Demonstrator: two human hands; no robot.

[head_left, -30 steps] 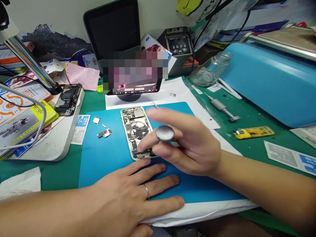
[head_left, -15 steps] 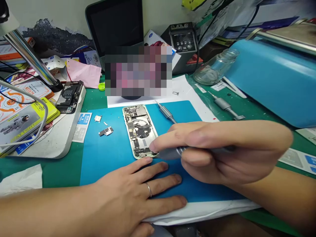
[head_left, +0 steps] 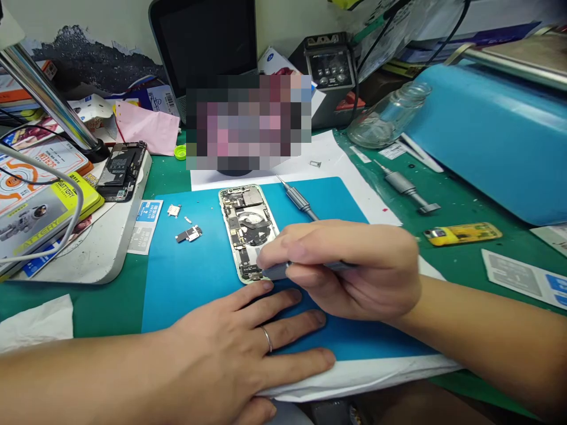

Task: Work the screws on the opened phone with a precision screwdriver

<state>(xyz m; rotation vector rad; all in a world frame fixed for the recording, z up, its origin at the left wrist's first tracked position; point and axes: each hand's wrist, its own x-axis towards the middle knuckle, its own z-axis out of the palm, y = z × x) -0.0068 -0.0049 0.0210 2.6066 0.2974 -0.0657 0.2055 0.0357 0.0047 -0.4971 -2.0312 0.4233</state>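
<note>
An opened phone (head_left: 254,227) with its inner parts showing lies on the blue mat (head_left: 177,301). My left hand (head_left: 257,348) rests flat with fingers spread, its index fingertip at the phone's bottom edge. My right hand (head_left: 354,268) is closed around a grey metal tool (head_left: 277,272), whose front end is over the phone's lower right part; its tip is hard to make out. Beyond my right hand a grey screwdriver (head_left: 297,199) lies on the mat. Small metal pieces, among them a dark and silver bracket (head_left: 189,234), lie left of the phone.
A second grey screwdriver (head_left: 401,183), a yellow tool (head_left: 465,234) and a glass jar (head_left: 390,115) are on the right. Another opened phone (head_left: 121,171) sits on a white box (head_left: 101,251) at the left. A dark screen (head_left: 206,44) stands behind.
My right hand has moved left and down closer to the phone with the tool, uncovering the yellow tool on the right. My left hand has stayed in place.
</note>
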